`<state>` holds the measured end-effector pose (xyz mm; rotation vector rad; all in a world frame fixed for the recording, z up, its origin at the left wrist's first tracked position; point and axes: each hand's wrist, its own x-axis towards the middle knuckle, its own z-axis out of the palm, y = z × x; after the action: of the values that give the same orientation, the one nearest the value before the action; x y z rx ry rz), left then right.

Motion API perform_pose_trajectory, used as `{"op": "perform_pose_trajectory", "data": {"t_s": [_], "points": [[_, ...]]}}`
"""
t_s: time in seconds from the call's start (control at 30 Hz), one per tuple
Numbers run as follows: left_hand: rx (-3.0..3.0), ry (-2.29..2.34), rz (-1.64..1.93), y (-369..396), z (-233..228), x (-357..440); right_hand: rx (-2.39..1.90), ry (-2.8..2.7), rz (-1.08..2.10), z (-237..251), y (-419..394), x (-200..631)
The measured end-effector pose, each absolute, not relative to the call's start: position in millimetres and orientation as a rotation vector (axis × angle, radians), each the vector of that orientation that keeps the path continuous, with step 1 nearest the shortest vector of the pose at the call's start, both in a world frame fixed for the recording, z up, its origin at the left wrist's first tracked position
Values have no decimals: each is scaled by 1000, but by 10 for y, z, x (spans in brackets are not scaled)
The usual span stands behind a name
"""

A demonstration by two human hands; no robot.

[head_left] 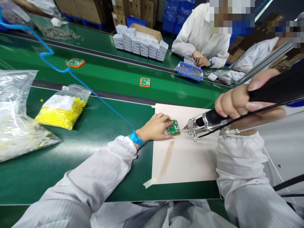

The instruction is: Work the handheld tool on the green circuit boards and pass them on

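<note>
My left hand [158, 127] is closed on the left edge of a green circuit board [174, 128] in an orange frame, which lies on a taped sheet of white paper [187, 161]. A blue wrist strap [137, 138] circles that wrist, its coiled cord running up to the left. My right hand [239, 95] wraps around the black handle of a soldering iron [206, 122] with a metal feed bracket near its tip. The pointed tip is close to the board's right edge; whether it touches cannot be told.
Two more orange-framed boards, one nearer [144, 82] and one farther left [75, 62], lie on the green belt [106, 71]. A bag of yellow parts [61, 109] and a larger clear bag [16, 120] are at left. Across, a co-worker [201, 38] sits by a blue tray [190, 71].
</note>
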<state>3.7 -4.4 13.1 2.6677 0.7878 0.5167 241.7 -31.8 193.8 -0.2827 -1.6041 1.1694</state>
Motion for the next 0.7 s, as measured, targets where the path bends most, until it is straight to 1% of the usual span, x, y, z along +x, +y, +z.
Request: {"op": "perform_pose_trajectory", "data": {"t_s": [0.07,0.13,0.37,0.7], "points": [[2663,788,500,-48,146,39,-169,-1706,1164,1864,-264,2325],[2655,795,480,-54,164,44,-160,-1748,1202,1838,-225,2313],[2647,805,481,-63,192,54,-195,-1718,1218,1855,-208,2333],[2722,766,518,-36,144,18,-222,-1688,1242,1793,-239,2139]]}}
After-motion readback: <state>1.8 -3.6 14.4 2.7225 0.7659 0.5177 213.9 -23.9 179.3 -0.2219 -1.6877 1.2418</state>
